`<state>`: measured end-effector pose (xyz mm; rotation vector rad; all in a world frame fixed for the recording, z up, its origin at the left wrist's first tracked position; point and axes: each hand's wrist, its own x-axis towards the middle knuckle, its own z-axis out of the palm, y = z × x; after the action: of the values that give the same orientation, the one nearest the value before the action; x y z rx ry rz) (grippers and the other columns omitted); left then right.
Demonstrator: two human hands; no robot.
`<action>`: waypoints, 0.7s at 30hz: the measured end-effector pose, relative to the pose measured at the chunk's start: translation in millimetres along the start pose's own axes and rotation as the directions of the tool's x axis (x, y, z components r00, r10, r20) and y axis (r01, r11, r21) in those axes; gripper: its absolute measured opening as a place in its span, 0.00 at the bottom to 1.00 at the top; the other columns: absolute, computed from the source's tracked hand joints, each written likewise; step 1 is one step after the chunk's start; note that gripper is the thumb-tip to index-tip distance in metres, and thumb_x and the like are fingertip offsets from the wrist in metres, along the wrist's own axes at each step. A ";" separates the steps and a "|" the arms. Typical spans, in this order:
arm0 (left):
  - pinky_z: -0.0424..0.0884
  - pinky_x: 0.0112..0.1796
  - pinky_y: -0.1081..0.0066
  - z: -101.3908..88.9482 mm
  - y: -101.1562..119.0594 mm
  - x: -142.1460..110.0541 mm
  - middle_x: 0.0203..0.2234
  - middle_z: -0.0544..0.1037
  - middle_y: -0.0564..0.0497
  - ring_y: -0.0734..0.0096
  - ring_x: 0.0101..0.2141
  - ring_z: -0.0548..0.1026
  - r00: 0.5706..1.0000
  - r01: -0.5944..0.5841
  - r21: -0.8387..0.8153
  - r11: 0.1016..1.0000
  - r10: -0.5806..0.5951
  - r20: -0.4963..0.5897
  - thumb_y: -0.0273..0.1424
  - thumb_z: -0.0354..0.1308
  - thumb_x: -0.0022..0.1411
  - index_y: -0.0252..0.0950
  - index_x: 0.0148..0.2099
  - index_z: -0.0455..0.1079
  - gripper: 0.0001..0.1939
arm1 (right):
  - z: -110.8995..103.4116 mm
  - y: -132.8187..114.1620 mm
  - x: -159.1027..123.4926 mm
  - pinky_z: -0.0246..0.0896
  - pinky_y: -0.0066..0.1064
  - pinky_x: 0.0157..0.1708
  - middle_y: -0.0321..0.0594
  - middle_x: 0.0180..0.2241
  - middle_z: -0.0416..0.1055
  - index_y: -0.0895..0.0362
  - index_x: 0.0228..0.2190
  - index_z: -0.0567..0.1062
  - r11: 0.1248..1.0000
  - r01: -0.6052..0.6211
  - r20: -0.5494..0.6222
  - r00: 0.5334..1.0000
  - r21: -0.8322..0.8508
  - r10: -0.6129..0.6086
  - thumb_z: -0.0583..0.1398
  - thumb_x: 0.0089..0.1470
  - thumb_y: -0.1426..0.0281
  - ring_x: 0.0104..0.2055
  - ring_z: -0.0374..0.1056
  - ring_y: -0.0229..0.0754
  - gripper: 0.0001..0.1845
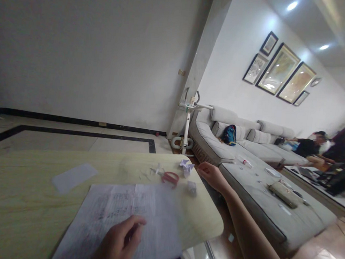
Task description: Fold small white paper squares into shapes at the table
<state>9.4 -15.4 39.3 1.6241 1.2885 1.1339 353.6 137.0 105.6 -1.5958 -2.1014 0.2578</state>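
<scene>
The left hand (120,242), nearest the camera, is pressing loosely curled fingers onto the printed sheet (127,219) lying on the table (16,196). The right hand (212,175) is reaching, half open and empty, toward the crumpled paper (186,166); taking it seemingly calls for a light pinch.

Plain white walls (92,44), glossy tiled floor (68,135) with a dark border, big grey sectional sofa (249,153), framed pictures (280,70) above it, ceiling spotlights (292,5) on.

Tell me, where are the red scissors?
The scissors lie on the table, beyond the paper, just left of the right hand and the crumpled scraps.
</scene>
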 end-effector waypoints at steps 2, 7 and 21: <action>0.72 0.28 0.72 -4.5 3.7 -0.5 0.24 0.79 0.52 0.65 0.24 0.75 0.999 -0.045 0.066 0.997 0.044 0.018 0.36 0.55 0.58 0.43 0.38 0.77 0.11 | 7.1 -4.0 -14.9 0.64 0.30 0.37 0.43 0.36 0.75 0.58 0.38 0.75 0.999 0.037 0.026 0.999 0.015 -0.038 0.59 0.54 0.66 0.36 0.70 0.43 0.11; 0.73 0.30 0.71 -9.1 10.2 -5.4 0.25 0.80 0.52 0.64 0.26 0.76 0.994 -0.098 0.110 0.989 0.092 0.054 0.34 0.54 0.59 0.45 0.36 0.77 0.10 | 29.4 -5.7 -44.2 0.63 0.35 0.45 0.44 0.42 0.73 0.56 0.41 0.75 0.995 0.094 0.100 0.990 0.026 -0.096 0.66 0.46 0.71 0.43 0.69 0.47 0.18; 0.73 0.27 0.74 -6.9 6.6 -10.9 0.17 0.74 0.53 0.66 0.22 0.74 0.998 0.003 0.003 1.000 -0.003 0.059 0.41 0.58 0.55 0.45 0.30 0.77 0.09 | 38.6 -6.7 -52.4 0.63 0.31 0.40 0.44 0.39 0.74 0.55 0.44 0.75 0.998 -0.005 0.094 0.996 -0.065 0.011 0.64 0.48 0.71 0.39 0.70 0.46 0.19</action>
<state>3.8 -27.2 45.6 1.6455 1.2545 1.0746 339.6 90.8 61.3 -1.6598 -2.1950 0.2753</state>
